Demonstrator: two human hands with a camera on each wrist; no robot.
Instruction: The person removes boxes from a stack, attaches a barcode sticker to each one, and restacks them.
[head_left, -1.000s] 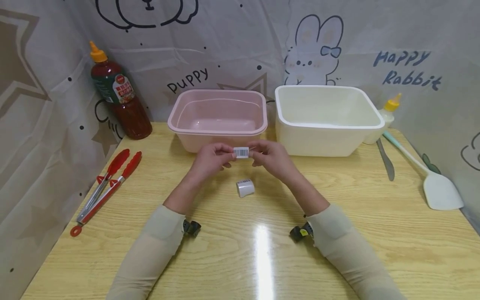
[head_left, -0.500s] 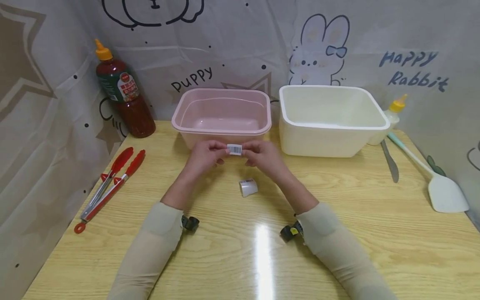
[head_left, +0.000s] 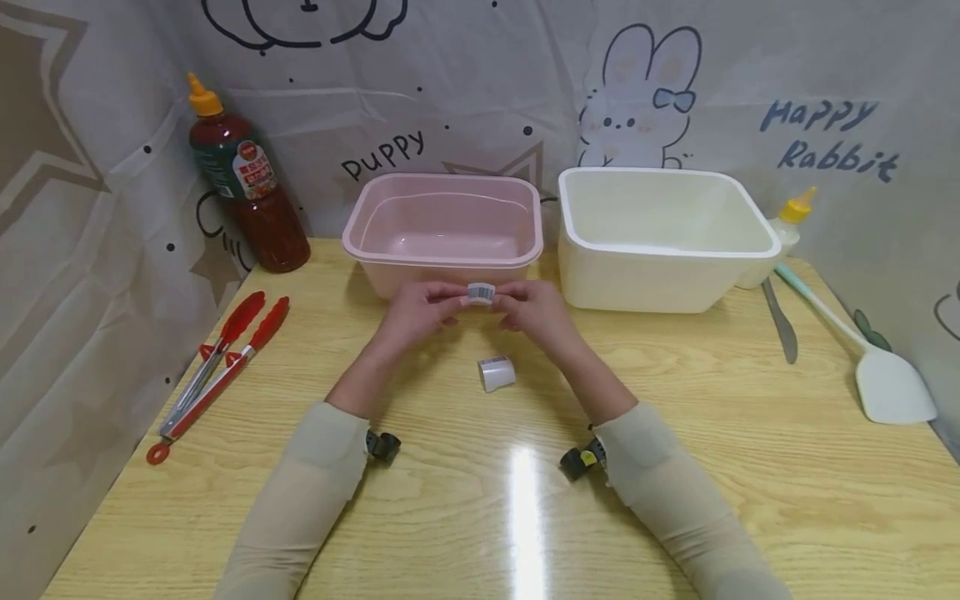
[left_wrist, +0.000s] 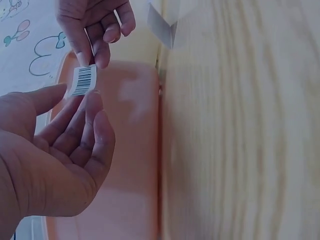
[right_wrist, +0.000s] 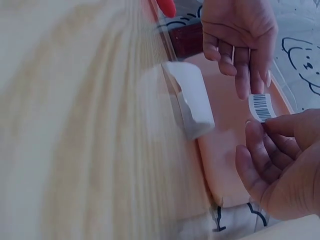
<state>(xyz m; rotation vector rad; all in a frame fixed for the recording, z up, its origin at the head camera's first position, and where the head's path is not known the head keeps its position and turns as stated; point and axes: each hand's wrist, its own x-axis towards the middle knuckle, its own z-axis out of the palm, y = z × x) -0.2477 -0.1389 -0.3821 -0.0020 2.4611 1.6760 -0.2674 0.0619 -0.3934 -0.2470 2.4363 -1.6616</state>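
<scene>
We see the left hand (head_left: 414,315) and right hand (head_left: 542,318) pinching opposite ends of the barcode label (head_left: 481,293) between them. Its long axis runs hand to hand, slightly bowed; the print faces us. A curled white piece (head_left: 497,375) lies nearer us than the hands.

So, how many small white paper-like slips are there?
2 in view: the flat-ended white slip with a black barcode, pinched between the left hand and the right hand, and the curled white slip on the pale wood-grain table. The hands could hide more.

Paper label (head_left: 481,293), glossy wood-grain table (head_left: 457,517)
</scene>
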